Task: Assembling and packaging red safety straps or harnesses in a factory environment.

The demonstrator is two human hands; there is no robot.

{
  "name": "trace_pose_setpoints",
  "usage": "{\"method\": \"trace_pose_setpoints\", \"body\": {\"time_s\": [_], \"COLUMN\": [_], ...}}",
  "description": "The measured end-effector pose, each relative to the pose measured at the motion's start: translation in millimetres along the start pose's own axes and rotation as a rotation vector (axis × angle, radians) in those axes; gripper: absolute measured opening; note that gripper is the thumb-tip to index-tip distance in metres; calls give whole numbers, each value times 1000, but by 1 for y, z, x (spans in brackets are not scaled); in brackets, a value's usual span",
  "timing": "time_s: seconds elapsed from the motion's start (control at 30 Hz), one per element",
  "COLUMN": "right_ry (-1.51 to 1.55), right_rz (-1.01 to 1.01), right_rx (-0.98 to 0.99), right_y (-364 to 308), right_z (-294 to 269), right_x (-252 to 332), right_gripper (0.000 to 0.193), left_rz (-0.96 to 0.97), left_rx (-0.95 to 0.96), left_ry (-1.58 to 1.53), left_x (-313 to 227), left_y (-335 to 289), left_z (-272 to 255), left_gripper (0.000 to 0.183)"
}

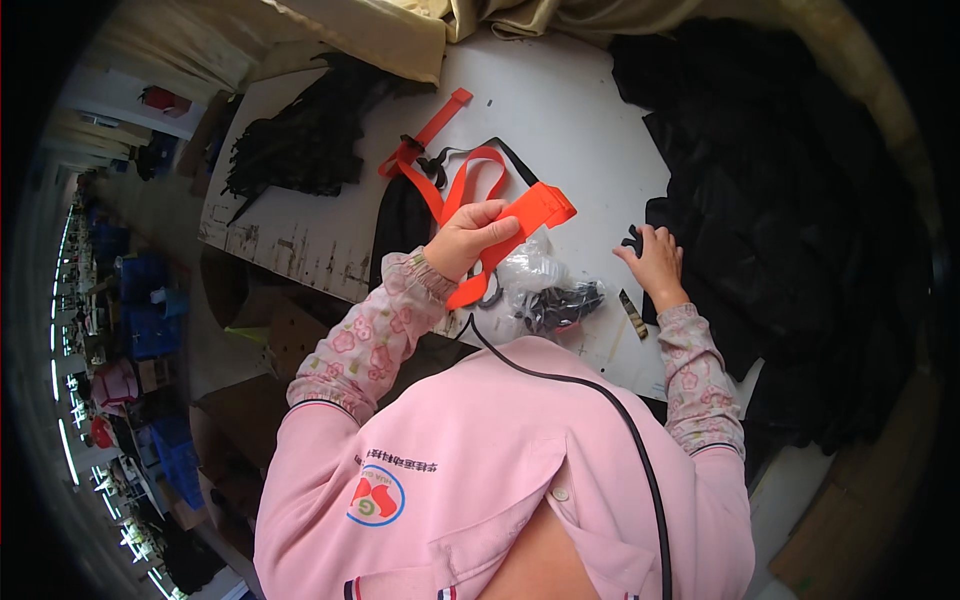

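Note:
My left hand [466,240] is closed round a bright orange webbing strap [540,208], thumb on top, above the near part of the white table. Its folded end sticks out to the right of my fist, and one length hangs below. More of the strap loops away to a black buckle [410,146] on the table. My right hand [656,266], fingers curled, is at a small black piece [633,240] beside the dark cloth; its kind is too small to make out. Between my hands lies a clear plastic bag [532,268] with black parts [562,303].
Black fabric [780,200] is heaped along the right side of the table [570,110]. Cut black pieces [305,140] lie at the far left. A slim dark tool [633,314] rests near my right wrist. Cream curtains [370,35] hang at the far edge.

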State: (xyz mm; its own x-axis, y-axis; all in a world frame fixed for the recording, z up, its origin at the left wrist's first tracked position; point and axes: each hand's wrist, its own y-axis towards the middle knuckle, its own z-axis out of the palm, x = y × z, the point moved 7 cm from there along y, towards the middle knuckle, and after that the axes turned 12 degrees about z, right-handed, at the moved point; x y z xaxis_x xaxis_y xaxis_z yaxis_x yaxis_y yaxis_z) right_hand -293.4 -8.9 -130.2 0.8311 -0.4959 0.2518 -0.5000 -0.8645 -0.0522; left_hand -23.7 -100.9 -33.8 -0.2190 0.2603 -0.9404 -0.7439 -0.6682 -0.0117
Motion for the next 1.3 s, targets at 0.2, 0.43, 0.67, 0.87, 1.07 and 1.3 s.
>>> {"method": "trace_pose_setpoints", "body": {"time_s": [0.2,0.43,0.67,0.87,1.07,1.3], "right_ry": [171,402,795,926,1567,849], "right_rz": [-140,-20,-249,-234,254,-308], "right_rx": [-14,521,-89,90,149,96], "right_y": [-5,-38,-45,-44,1,-47], "right_z": [24,89,-24,-39,-29,-58], "right_x": [57,98,125,142,79,130], "right_gripper": [50,42,30,13,30,34], "left_rz": [-19,2,-47,-43,-116,-106], "left_rx": [-155,-164,-219,-109,-40,-71], "left_ry": [-193,-51,-20,-134,-139,-154], "left_x": [37,61,74,70,59,59], "left_y": [-17,-24,-28,-22,-35,-28], "left_z": [-15,-19,-24,5,15,17], "left_gripper": [19,24,29,45,46,46]}}
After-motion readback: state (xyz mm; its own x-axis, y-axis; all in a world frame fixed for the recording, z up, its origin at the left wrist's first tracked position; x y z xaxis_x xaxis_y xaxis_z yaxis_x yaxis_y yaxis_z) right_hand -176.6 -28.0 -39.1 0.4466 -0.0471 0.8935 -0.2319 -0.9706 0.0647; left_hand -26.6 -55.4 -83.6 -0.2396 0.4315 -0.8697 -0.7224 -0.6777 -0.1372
